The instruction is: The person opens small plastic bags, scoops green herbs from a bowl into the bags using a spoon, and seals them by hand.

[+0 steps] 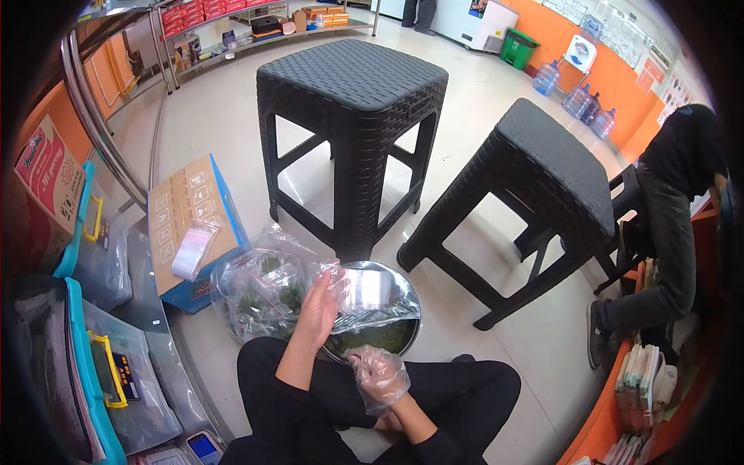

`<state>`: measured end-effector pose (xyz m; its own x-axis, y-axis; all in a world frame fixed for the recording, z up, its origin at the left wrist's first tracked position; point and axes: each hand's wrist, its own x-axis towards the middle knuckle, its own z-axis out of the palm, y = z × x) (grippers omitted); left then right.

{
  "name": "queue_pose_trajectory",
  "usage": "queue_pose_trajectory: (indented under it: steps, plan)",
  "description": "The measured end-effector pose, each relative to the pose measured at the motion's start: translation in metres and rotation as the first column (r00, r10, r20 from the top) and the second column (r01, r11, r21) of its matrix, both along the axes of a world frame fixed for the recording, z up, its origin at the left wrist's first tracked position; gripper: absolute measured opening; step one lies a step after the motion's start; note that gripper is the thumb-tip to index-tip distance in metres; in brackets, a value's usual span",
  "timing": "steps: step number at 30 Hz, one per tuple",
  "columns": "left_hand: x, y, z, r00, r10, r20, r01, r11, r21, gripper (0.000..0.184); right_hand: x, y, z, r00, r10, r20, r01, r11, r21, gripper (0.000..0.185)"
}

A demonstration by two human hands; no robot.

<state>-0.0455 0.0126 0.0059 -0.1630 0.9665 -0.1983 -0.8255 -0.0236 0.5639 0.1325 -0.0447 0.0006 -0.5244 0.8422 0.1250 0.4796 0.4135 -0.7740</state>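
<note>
A round metal basin (416,329) sits on the floor in front of my crossed legs, with a dark green mass (377,338) in its near part. Clear plastic stretches across its middle. To its left lies a large clear plastic bag (260,298) with green clumps inside. My left hand (316,314) is raised over the basin's left edge, its fingers closed on thin clear plastic. My right hand (378,378) wears a clear plastic glove. Its fingers are curled at the basin's near rim; what they hold, if anything, is hidden.
Two black woven-pattern stools (353,77) (542,163) stand beyond the basin. A cardboard box (186,209) carries a pack of small clear bags (194,252). Lidded plastic bins (124,380) line the left. Another person (670,225) is at the right, beside an orange shelf (601,411).
</note>
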Motion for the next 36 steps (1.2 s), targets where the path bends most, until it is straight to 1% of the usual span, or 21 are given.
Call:
queue_pose_trajectory:
  steps: [3, 4, 5, 7, 10, 11, 13, 14, 17, 18, 20, 21, 22, 23, 26, 27, 28, 31, 33, 35, 36]
  plan:
    - [0.001, -0.001, 0.004, 0.997, 0.027, -0.070, -0.027, 1.000, -0.009, 0.046, 0.005, 0.005, 0.013, 0.993, -0.073, -0.095, 0.078, 0.995, 0.059, 0.013]
    - [0.000, -0.001, 0.004, 0.994, 0.028, -0.109, -0.028, 1.000, -0.003, 0.046, 0.005, 0.006, 0.027, 0.977, -0.185, -0.105, 0.184, 0.983, -0.014, 0.013]
    - [0.000, -0.001, 0.004, 0.989, 0.028, -0.147, -0.028, 1.000, 0.004, 0.047, 0.010, 0.009, 0.010, 0.962, -0.239, -0.130, 0.238, 0.971, -0.024, 0.015]
    - [0.002, -0.001, 0.006, 0.973, 0.034, -0.230, -0.037, 0.999, -0.010, 0.046, 0.014, 0.013, -0.016, 0.882, -0.383, -0.273, 0.344, 0.921, -0.181, 0.025]
    - [0.003, -0.001, 0.012, 0.934, 0.021, -0.356, -0.037, 0.999, -0.037, 0.047, 0.028, 0.022, -0.034, 0.803, -0.519, -0.294, 0.407, 0.837, -0.366, 0.031]
    - [0.003, -0.001, 0.014, 0.917, 0.013, -0.398, -0.035, 0.998, -0.047, 0.047, 0.032, 0.025, -0.039, 0.791, -0.545, -0.277, 0.420, 0.814, -0.401, 0.031]
    - [0.003, -0.002, 0.016, 0.881, 0.016, -0.473, -0.021, 1.000, -0.007, 0.048, 0.038, 0.031, -0.043, 0.767, -0.594, -0.243, 0.443, 0.764, -0.469, 0.032]
    - [0.003, -0.002, 0.017, 0.860, 0.018, -0.509, -0.013, 1.000, 0.013, 0.048, 0.040, 0.032, -0.046, 0.722, -0.638, -0.268, 0.454, 0.728, -0.513, 0.032]
    - [0.003, 0.000, 0.011, 0.806, 0.031, -0.591, -0.025, 1.000, 0.018, 0.050, 0.042, 0.033, -0.039, 0.692, -0.665, -0.281, 0.432, 0.693, -0.577, 0.033]
    - [0.003, -0.002, 0.015, 0.688, 0.029, -0.725, -0.018, 1.000, 0.022, 0.050, 0.043, 0.034, -0.038, 0.670, -0.683, -0.290, 0.436, 0.678, -0.592, 0.033]
    - [0.002, -0.006, 0.023, 0.391, 0.025, -0.920, -0.002, 1.000, 0.026, 0.051, 0.047, 0.035, -0.037, 0.625, -0.718, -0.305, 0.441, 0.648, -0.621, 0.034]
    - [0.001, -0.007, 0.024, 0.207, 0.047, -0.977, 0.006, 0.999, 0.050, 0.052, 0.050, 0.036, -0.036, 0.603, -0.733, -0.314, 0.460, 0.641, -0.614, 0.034]
    - [-0.002, -0.010, 0.024, 0.017, 0.071, -0.997, 0.018, 0.997, 0.072, 0.052, 0.054, 0.039, -0.035, 0.581, -0.747, -0.323, 0.479, 0.634, -0.607, 0.034]
    - [-0.003, -0.012, 0.023, -0.174, 0.096, -0.980, 0.035, 0.995, 0.092, 0.053, 0.059, 0.041, -0.033, 0.557, -0.761, -0.332, 0.499, 0.626, -0.599, 0.035]
    - [-0.003, -0.016, 0.015, -0.203, 0.114, -0.972, 0.154, 0.985, 0.083, 0.051, 0.078, 0.049, -0.017, 0.447, -0.823, -0.351, 0.504, 0.555, -0.662, 0.033]
    - [-0.002, -0.018, 0.015, -0.224, 0.093, -0.970, 0.190, 0.981, 0.050, 0.051, 0.083, 0.051, -0.011, 0.415, -0.839, -0.352, 0.499, 0.533, -0.683, 0.033]
    - [0.000, -0.019, 0.015, -0.246, 0.073, -0.967, 0.224, 0.974, 0.017, 0.051, 0.089, 0.053, -0.010, 0.395, -0.835, -0.383, 0.527, 0.547, -0.651, 0.033]
    - [0.009, -0.022, 0.010, -0.299, 0.032, -0.954, 0.300, 0.952, -0.062, 0.051, 0.102, 0.056, 0.004, 0.299, -0.794, -0.530, 0.459, 0.606, -0.649, 0.031]
    - [0.015, -0.024, 0.005, -0.344, 0.034, -0.938, 0.342, 0.935, -0.092, 0.051, 0.106, 0.055, 0.010, 0.275, -0.785, -0.555, 0.479, 0.612, -0.629, 0.029]
    - [0.020, -0.024, -0.001, -0.387, 0.026, -0.922, 0.334, 0.936, -0.113, 0.052, 0.111, 0.057, 0.008, 0.226, -0.775, -0.590, 0.475, 0.616, -0.628, 0.028]
    - [0.021, -0.024, -0.003, -0.405, 0.026, -0.914, 0.332, 0.936, -0.121, 0.052, 0.113, 0.057, 0.008, 0.196, -0.770, -0.608, 0.433, 0.624, -0.651, 0.028]
